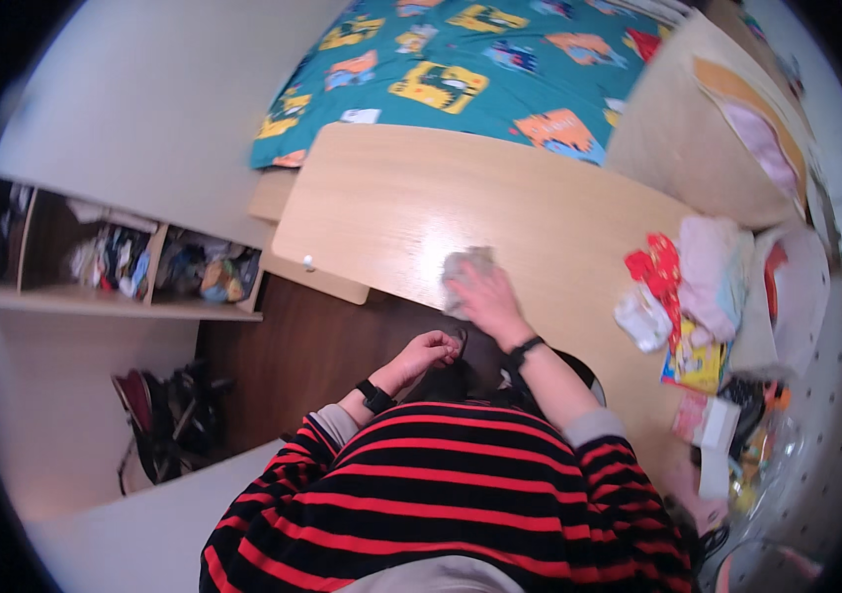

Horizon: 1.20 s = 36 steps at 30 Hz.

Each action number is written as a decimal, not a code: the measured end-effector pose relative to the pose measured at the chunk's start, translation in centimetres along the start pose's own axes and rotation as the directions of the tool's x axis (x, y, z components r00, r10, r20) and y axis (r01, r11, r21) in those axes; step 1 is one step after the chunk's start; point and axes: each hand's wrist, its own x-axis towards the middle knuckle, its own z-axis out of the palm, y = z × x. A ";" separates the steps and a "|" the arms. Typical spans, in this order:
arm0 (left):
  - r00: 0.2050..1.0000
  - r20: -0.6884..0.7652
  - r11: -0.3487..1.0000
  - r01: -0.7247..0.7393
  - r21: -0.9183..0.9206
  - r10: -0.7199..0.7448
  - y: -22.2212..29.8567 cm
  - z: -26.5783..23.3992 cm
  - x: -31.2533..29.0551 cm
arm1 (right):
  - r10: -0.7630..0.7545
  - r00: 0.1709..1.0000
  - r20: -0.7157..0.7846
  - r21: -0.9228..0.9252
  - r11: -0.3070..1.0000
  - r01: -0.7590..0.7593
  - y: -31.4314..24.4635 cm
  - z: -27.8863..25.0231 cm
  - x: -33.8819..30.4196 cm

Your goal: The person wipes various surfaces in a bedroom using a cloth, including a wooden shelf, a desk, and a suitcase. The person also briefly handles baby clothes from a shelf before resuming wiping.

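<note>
My right hand [485, 302] presses a crumpled grey cloth [470, 259] onto the light wooden tabletop [381, 212], close to its near edge. The cloth bunches out past the fingertips, and part of it is hidden under the palm. Lower and to the left, my left hand [427, 356] is held in front of my body, off the table, with its fingers curled in. A thin dark loop [462, 343] shows beside those fingers. Whether the left hand grips it or anything else, I cannot make out.
Clothes [713, 272], a red patterned cloth [660, 272] and a white bundle [643, 318] lie at the table's right. Behind stands a bed with a teal cover [500, 69] and a beige cushion [688, 128]. Cubbies [154, 301] line the left, above a folded stroller [169, 420].
</note>
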 end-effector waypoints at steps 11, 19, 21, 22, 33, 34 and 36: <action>0.949 -0.294 0.926 -0.205 -0.316 0.109 0.6 -19.1 -3.7 | 0.737 0.629 -0.247 -0.490 0.465 -0.737 11.7 -4.3 0.0; 0.900 -0.396 0.872 -0.333 -0.360 0.180 1.4 -36.4 -8.2 | 0.751 0.658 -0.061 -0.539 0.530 -0.655 9.1 5.8 21.1; 0.887 -0.418 0.834 -0.374 -0.406 0.195 -0.3 -39.2 -10.3 | 0.727 0.687 0.011 -0.500 0.599 -0.625 7.8 8.9 27.6; 0.883 -0.443 0.819 -0.365 -0.442 0.154 -1.4 -40.2 -11.3 | 0.681 0.732 0.030 -0.490 0.648 -0.583 7.1 10.1 30.9; 0.844 -0.523 0.730 -0.280 -0.623 -0.122 -10.3 -41.4 -17.3 | 0.177 0.947 0.269 -0.519 0.855 -0.012 -8.3 23.5 55.3; 0.850 -0.516 0.741 -0.280 -0.610 -0.104 -9.9 -41.3 -16.9 | 0.128 0.951 0.280 -0.332 0.943 -0.029 -9.8 24.0 54.8; 0.865 -0.497 0.766 -0.274 -0.581 -0.067 -8.5 -41.1 -15.6 | 0.055 0.961 0.270 -0.207 0.978 0.002 -12.9 24.4 52.3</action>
